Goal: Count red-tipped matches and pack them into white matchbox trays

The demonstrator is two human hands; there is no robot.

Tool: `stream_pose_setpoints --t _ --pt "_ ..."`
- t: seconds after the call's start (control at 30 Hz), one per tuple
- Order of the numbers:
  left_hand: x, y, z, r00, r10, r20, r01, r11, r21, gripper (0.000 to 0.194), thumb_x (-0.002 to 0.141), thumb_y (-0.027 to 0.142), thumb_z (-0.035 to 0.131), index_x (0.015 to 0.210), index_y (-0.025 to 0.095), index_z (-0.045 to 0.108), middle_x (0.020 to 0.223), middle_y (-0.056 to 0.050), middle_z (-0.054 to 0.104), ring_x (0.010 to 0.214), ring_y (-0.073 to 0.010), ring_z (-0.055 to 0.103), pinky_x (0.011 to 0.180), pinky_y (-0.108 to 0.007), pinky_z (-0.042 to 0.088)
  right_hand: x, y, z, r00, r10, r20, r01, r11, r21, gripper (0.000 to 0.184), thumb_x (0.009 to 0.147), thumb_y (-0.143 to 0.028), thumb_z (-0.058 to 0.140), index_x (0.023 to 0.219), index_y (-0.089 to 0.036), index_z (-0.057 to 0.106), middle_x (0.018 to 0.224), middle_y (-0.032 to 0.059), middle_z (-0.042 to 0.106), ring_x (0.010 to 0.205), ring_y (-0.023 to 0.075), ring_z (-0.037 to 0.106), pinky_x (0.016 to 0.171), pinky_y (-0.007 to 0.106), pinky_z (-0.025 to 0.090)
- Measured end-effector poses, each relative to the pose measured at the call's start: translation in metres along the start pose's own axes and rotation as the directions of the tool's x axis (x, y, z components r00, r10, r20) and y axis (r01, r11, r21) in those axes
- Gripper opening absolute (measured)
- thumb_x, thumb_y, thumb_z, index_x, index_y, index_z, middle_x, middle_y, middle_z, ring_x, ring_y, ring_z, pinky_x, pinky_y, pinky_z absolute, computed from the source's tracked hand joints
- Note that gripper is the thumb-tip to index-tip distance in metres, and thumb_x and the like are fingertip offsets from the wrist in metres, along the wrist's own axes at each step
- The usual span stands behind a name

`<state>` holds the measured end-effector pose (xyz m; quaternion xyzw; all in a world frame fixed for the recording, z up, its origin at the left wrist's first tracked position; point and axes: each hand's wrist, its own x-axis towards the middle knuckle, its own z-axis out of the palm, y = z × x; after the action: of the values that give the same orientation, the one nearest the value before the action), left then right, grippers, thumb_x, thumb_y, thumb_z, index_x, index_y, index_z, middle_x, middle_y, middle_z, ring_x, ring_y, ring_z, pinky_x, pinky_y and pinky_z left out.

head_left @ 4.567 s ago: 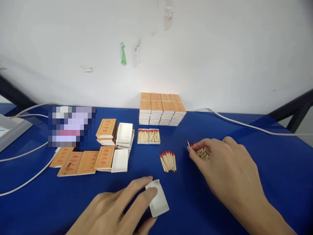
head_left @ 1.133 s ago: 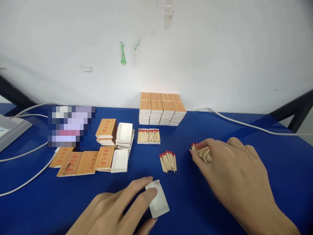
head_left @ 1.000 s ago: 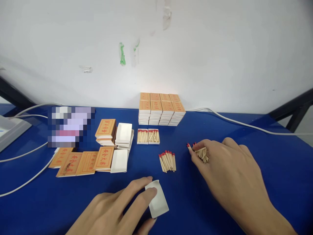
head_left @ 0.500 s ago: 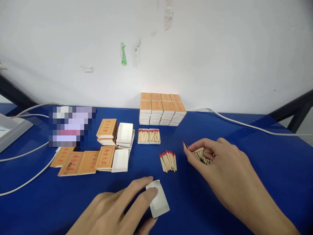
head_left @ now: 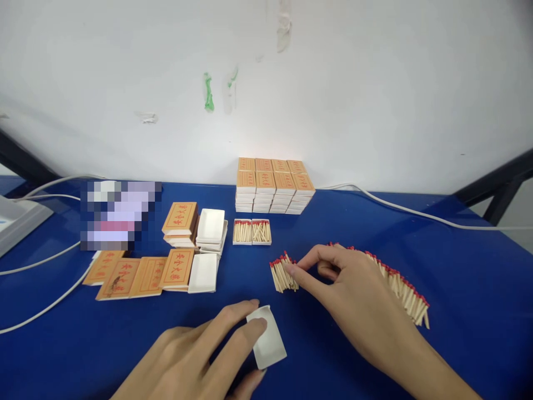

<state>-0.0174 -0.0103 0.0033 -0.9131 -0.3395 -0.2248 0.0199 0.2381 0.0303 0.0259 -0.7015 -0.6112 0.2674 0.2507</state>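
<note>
My left hand (head_left: 208, 350) grips a white matchbox tray (head_left: 270, 341) near the front of the table, its hollow side up with nothing in it. My right hand (head_left: 353, 300) is closed in a pinch, with a red-tipped match (head_left: 287, 259) at the thumb and index finger, over the right side of a small match pile (head_left: 280, 278). Behind and partly under that hand lies a long row of loose matches (head_left: 403, 289). Two trays full of matches (head_left: 261, 232) sit side by side beyond the small pile.
A block of stacked matchboxes (head_left: 275, 189) stands against the wall. To the left are orange matchbox sleeves (head_left: 179, 269) and stacked white trays (head_left: 203, 273). White cables (head_left: 408, 212) cross the blue table (head_left: 145, 328), and a blurred-out object (head_left: 120, 214) lies at the back left.
My right hand has moved left from the long row of matches to the small pile, carrying a match. More of the long row shows. My left hand still holds the tray.
</note>
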Motion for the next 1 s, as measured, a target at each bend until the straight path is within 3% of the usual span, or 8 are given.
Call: stream_pose_setpoints --t 0.2,0.5,0.73,0.8,0.87,0.93,1.0 --pt "0.0 0.001 0.003 1.0 0.015 0.008 -0.015 1.0 0.001 0.038 0.121 0.029 0.035 0.133 0.021 0.07 0.135 -0.002 0.082 0.077 -0.0135 0.084 0.057 -0.028 0.065 0.0 -0.004 0.004 0.999 -0.033 0.01 0.032 0.998 0.05 0.04 0.098 -0.057 0.067 0.071 -0.027 0.07 0.059 -0.003 0.051 0.063 0.018 0.047 0.061 0.034 0.034" --pt "-0.001 -0.002 0.001 1.0 0.022 -0.016 -0.022 1.0 0.011 0.039 0.121 0.029 0.034 0.132 0.021 0.071 0.134 -0.003 0.082 0.081 -0.0135 0.085 0.057 -0.026 0.065 0.001 -0.003 0.003 0.998 -0.059 -0.017 0.06 0.997 0.051 0.043 0.098 -0.057 0.066 0.069 -0.026 0.065 0.058 -0.0052 0.045 0.059 0.016 0.043 0.063 0.034 0.035" --pt "0.0 0.0 0.001 1.0 0.007 0.009 -0.007 1.0 0.009 0.039 0.121 0.028 0.034 0.131 0.021 0.072 0.133 -0.002 0.082 0.081 -0.0126 0.085 0.059 -0.024 0.065 -0.002 -0.004 0.001 1.0 -0.011 -0.008 0.011 0.999 -0.044 0.041 0.093 -0.054 0.07 0.063 -0.027 0.062 0.059 -0.0027 0.049 0.063 0.0192 0.047 0.062 0.036 0.036" --pt "0.001 0.0 0.002 1.0 0.004 0.009 -0.004 1.0 0.005 0.04 0.121 0.028 0.035 0.132 0.021 0.072 0.134 -0.003 0.082 0.078 -0.0123 0.084 0.059 -0.023 0.065 -0.002 -0.004 0.001 0.999 -0.029 -0.017 0.028 0.997 -0.065 0.042 0.094 -0.055 0.069 0.062 -0.028 0.062 0.059 -0.0023 0.053 0.063 0.0199 0.049 0.067 0.038 0.041" --pt "-0.001 -0.001 0.002 1.0 0.008 0.007 -0.008 1.0 0.001 0.039 0.12 0.027 0.036 0.133 0.021 0.072 0.135 -0.004 0.081 0.078 -0.0126 0.084 0.06 -0.023 0.066 -0.001 -0.003 0.0 0.996 -0.08 -0.048 0.077 0.995 -0.07 0.047 0.096 -0.058 0.066 0.061 -0.028 0.06 0.056 -0.0038 0.051 0.059 0.0186 0.047 0.082 0.044 0.048" --pt "-0.003 -0.002 0.003 1.0 0.016 0.007 -0.016 1.0 0.002 0.039 0.12 0.028 0.037 0.134 0.021 0.072 0.135 -0.004 0.081 0.078 -0.0134 0.084 0.06 -0.024 0.066 0.001 -0.001 -0.005 0.987 -0.136 -0.091 0.128 0.988 -0.087 0.05 0.098 -0.06 0.064 0.061 -0.027 0.057 0.053 -0.0056 0.047 0.056 0.0169 0.044 0.1 0.052 0.046" --pt "-0.004 -0.003 0.004 1.0 0.017 0.016 -0.017 1.0 0.001 0.04 0.12 0.03 0.036 0.135 0.021 0.072 0.136 -0.004 0.08 0.078 -0.014 0.084 0.059 -0.025 0.066 0.004 0.004 -0.011 0.974 -0.161 -0.162 0.137 0.979 -0.148 0.049 0.099 -0.061 0.062 0.063 -0.028 0.058 0.052 -0.0048 0.046 0.058 0.0191 0.046 0.104 0.057 0.043"
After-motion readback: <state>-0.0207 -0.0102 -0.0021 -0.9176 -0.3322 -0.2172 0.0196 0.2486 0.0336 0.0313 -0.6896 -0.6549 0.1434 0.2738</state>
